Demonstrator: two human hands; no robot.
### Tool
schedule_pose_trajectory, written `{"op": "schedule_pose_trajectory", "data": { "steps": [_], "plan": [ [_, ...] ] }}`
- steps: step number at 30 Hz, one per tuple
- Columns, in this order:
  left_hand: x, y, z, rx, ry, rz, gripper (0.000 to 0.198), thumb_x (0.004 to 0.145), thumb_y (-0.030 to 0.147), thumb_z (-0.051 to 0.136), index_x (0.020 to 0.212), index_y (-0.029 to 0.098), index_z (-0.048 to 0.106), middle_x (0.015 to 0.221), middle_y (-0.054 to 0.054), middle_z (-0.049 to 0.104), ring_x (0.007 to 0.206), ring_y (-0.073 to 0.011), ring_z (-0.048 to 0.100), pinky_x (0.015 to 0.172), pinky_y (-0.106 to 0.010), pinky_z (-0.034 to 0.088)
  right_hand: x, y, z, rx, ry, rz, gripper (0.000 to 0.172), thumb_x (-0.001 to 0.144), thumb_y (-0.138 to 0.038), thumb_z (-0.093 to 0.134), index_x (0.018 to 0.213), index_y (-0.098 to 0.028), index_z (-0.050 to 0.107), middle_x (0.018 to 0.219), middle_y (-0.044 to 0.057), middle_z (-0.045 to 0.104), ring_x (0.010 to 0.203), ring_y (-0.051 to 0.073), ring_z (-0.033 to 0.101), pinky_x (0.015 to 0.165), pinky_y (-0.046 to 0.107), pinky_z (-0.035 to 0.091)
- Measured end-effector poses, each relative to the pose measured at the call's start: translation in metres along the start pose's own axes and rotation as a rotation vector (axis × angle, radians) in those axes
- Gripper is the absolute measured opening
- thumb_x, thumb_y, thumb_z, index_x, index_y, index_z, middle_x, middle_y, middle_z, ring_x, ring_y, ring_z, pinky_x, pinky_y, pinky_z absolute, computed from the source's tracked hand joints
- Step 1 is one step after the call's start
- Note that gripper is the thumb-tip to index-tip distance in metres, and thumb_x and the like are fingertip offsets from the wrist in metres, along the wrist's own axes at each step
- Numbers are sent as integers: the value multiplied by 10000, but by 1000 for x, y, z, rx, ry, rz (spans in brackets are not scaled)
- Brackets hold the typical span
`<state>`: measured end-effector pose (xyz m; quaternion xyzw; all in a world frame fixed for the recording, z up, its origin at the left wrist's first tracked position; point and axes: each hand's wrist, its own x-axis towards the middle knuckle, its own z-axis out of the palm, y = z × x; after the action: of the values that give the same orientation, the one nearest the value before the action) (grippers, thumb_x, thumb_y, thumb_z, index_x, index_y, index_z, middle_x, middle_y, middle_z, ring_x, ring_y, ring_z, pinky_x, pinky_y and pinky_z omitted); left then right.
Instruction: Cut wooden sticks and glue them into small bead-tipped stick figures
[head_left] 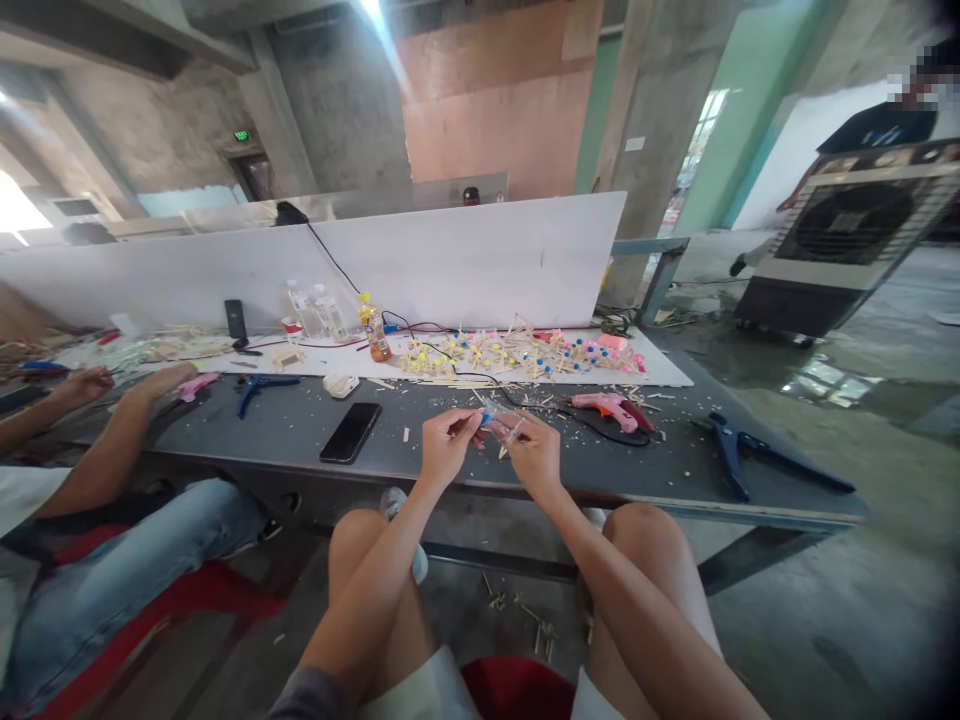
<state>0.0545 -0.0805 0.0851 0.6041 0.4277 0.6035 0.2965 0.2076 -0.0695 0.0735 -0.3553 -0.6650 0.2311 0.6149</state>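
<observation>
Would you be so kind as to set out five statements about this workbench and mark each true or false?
1. The left hand and right hand both hold a small clear piece. True.
2. A black phone lies on the bench, left of the left hand. True.
3. The pink glue gun nearest the person is in the right hand. False: the glue gun lies on the bench, right of that hand.
4. The bottle with the yellow cap lies on its side. False: the bottle stands upright.
5. A blue tool lies near the bench's right end. True.
</observation>
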Motion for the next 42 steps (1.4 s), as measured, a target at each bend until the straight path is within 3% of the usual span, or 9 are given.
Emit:
{"op": "schedule_pose_trajectory", "data": {
  "steps": [4, 8, 15, 26, 33, 38, 42],
  "plan": [
    [0, -2, 3, -12, 20, -26, 358, 844, 513, 656, 852, 161, 717, 644, -27, 697, 517, -161, 643, 527, -292, 553, -1, 1, -1, -74, 45, 34, 214, 887, -292, 613, 873, -193, 802, 835, 66, 735, 700, 170, 644, 626, 259, 460],
    [0, -3, 4, -49, 60, -51, 327, 853, 476, 660, 856, 155, 723, 634, -25, 699, 515, -159, 647, 526, -283, 559, 0, 3, -1, -56, 15, 42, 217, 880, -314, 629, 958, -197, 794, 937, 77, 742, 746, 178, 667, 639, 260, 478],
    [-3, -4, 1, 106, 37, 71, 280, 859, 420, 669, 902, 159, 759, 736, -51, 742, 532, -175, 691, 507, -269, 575, 1, 1, 0, -38, -71, 18, 213, 869, -374, 661, 886, -218, 804, 980, 82, 740, 812, 198, 695, 686, 279, 508],
    [-2, -6, -2, 158, 121, 107, 279, 888, 415, 630, 852, 166, 751, 709, -50, 695, 559, -156, 652, 519, -252, 551, -1, 6, 2, -52, 13, 13, 192, 887, -324, 639, 927, -223, 799, 1022, 91, 723, 884, 220, 691, 752, 307, 532],
    [-3, -2, -1, 140, 38, 132, 227, 867, 371, 664, 831, 162, 744, 721, -44, 678, 545, -147, 654, 529, -252, 540, 2, 2, 0, -7, -111, 15, 234, 879, -395, 650, 968, -241, 801, 1029, 89, 725, 865, 214, 690, 712, 294, 524],
    [-5, 1, 2, 101, 24, 47, 250, 859, 399, 665, 823, 160, 729, 675, -38, 698, 535, -165, 667, 527, -262, 551, 0, 1, 2, 37, -52, 47, 253, 873, -427, 652, 895, -230, 809, 1000, 97, 733, 800, 210, 694, 669, 299, 535],
    [-4, 1, 3, 88, 85, 21, 260, 848, 416, 671, 809, 164, 723, 656, -33, 694, 555, -167, 664, 522, -257, 554, -3, 6, 4, 72, -12, 83, 229, 871, -402, 656, 928, -237, 804, 1048, 94, 735, 889, 237, 699, 726, 324, 557]
  ]
}}
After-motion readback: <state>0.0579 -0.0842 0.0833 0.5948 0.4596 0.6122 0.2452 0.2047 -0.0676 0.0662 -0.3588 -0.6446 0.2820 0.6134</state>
